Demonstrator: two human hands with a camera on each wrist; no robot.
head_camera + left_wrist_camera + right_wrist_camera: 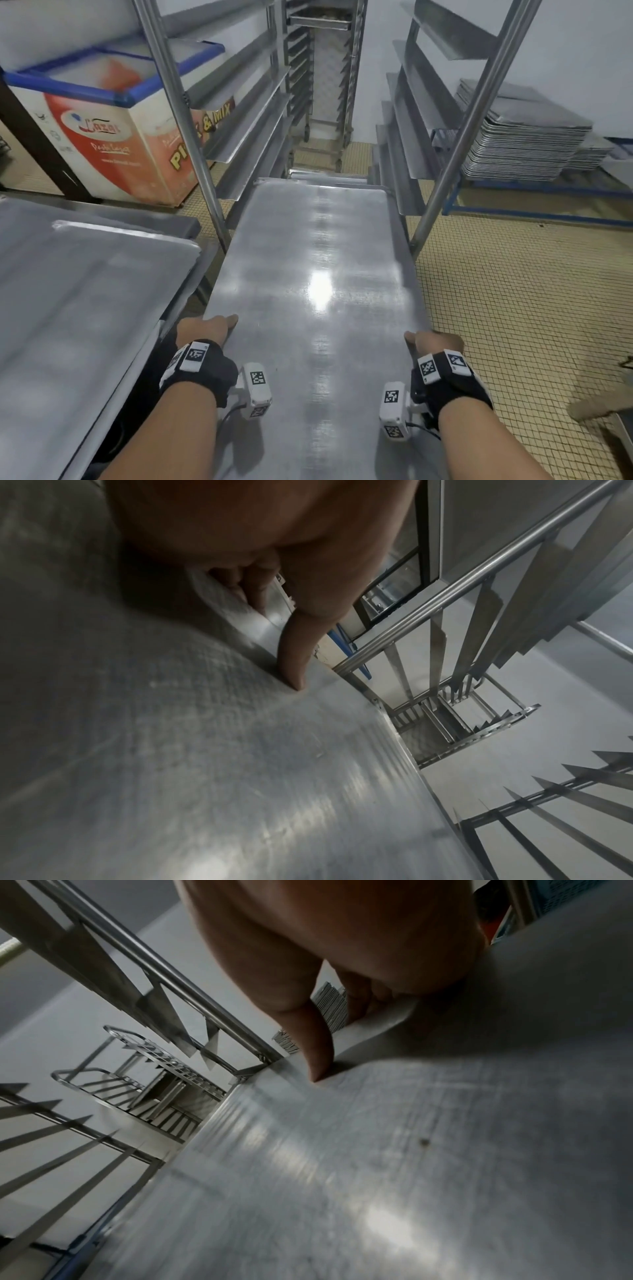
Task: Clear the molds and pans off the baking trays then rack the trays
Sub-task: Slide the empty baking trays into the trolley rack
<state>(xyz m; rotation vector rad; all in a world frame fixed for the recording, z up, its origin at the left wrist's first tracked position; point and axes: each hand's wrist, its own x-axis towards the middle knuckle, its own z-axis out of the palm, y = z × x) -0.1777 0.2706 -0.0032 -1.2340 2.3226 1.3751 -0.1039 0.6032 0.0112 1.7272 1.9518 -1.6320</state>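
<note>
A long bare metal baking tray (318, 274) stretches away from me, its far end between the uprights of a steel rack (178, 102). My left hand (209, 330) grips the tray's left edge, thumb (294, 653) on top and fingers curled underneath. On the opposite edge my right hand (433, 341) holds it the same way, thumb (316, 1047) pressed on the surface. The tray (205, 764) carries nothing in either wrist view (411, 1150). More flat trays (78, 291) lie on a table at my left.
The rack's angled slide rails (246, 126) line both sides of the tray. A second rack (322, 68) stands farther back. A chest freezer (113, 120) sits at the left. A tall stack of trays (524, 137) rests on a blue frame at the right. Tiled floor lies below.
</note>
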